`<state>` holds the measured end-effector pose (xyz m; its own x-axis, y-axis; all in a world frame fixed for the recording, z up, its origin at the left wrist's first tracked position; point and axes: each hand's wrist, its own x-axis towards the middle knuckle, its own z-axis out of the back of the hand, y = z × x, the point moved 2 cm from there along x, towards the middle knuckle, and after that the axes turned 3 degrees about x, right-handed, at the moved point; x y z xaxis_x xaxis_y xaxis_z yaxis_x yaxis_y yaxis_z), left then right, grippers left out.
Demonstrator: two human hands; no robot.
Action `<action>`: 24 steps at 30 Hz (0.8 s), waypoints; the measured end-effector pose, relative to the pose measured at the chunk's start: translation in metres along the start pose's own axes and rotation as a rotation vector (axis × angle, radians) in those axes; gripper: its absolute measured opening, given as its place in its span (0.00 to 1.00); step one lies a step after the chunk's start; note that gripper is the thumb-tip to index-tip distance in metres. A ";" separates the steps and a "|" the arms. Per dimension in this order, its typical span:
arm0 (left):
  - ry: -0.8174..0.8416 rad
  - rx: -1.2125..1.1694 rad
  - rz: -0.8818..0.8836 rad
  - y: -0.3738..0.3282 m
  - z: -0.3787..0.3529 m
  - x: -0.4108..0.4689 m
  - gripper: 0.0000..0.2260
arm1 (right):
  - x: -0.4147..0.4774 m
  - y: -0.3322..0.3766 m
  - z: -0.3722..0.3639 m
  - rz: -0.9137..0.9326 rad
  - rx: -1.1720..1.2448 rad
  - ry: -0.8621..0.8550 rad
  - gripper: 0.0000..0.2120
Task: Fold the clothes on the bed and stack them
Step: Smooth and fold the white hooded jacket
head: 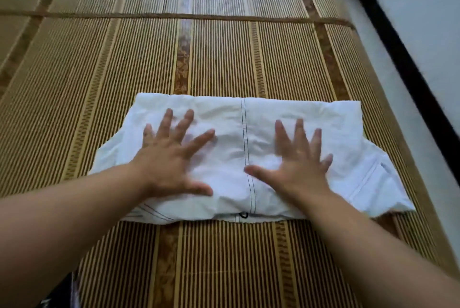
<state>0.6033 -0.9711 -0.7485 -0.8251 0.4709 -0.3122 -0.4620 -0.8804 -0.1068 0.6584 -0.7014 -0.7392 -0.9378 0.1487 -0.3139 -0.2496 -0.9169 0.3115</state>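
Note:
A white garment (323,121) with thin dark stitch lines lies folded into a wide band across the striped bamboo mat (224,58). A dark seam runs down its middle and a small dark button shows at its near edge. My left hand (171,156) lies flat on the garment's left half, fingers spread and straight. My right hand (298,161) lies flat on the right half, fingers spread too. A short sleeve sticks out at each end of the band.
The mat's right edge meets a black strip (408,78) with a pale wall or floor beyond it. A dark, partly hidden item (62,292) shows at the bottom left corner. Bare mat stretches beyond the garment.

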 end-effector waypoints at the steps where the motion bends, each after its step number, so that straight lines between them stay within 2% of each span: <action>1: 0.073 0.053 -0.018 0.001 -0.008 -0.010 0.52 | -0.012 0.010 -0.014 0.049 -0.037 0.047 0.55; 4: 0.271 0.127 0.064 0.012 -0.027 -0.025 0.54 | -0.030 0.009 -0.033 -0.004 -0.158 0.174 0.55; 6: 0.263 0.035 0.109 0.018 -0.022 -0.020 0.54 | -0.028 0.006 -0.029 -0.063 -0.144 0.209 0.54; 8: 0.176 -0.064 0.214 0.029 -0.009 -0.016 0.51 | -0.031 0.021 -0.028 -0.078 -0.118 0.193 0.50; 10: 0.168 -0.094 0.343 0.042 -0.008 -0.021 0.47 | -0.043 0.049 -0.040 0.019 -0.047 0.155 0.40; 12: 0.228 -0.163 0.434 0.043 -0.015 -0.031 0.46 | -0.058 0.072 -0.055 0.171 -0.035 0.227 0.31; 13: 0.237 -0.213 0.466 0.036 -0.020 -0.036 0.45 | -0.062 0.074 -0.060 0.227 -0.068 0.277 0.30; 16: 0.252 -0.275 0.513 0.000 -0.028 -0.049 0.45 | -0.061 0.052 -0.045 0.254 -0.142 0.294 0.36; 18: 0.292 -0.289 0.517 -0.033 -0.031 -0.066 0.44 | -0.062 0.027 -0.027 0.224 -0.180 0.278 0.35; 21: 0.415 -0.351 0.503 -0.096 -0.036 -0.099 0.44 | -0.067 -0.009 -0.002 0.153 -0.290 0.307 0.24; 24: 0.647 -0.448 0.359 -0.161 -0.036 -0.132 0.47 | -0.075 -0.035 0.017 0.052 -0.355 0.285 0.16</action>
<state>0.7984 -0.8931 -0.7237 -0.4861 0.1550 -0.8600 0.0755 -0.9730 -0.2181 0.7330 -0.6738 -0.7112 -0.8307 0.0372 -0.5555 -0.0597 -0.9980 0.0223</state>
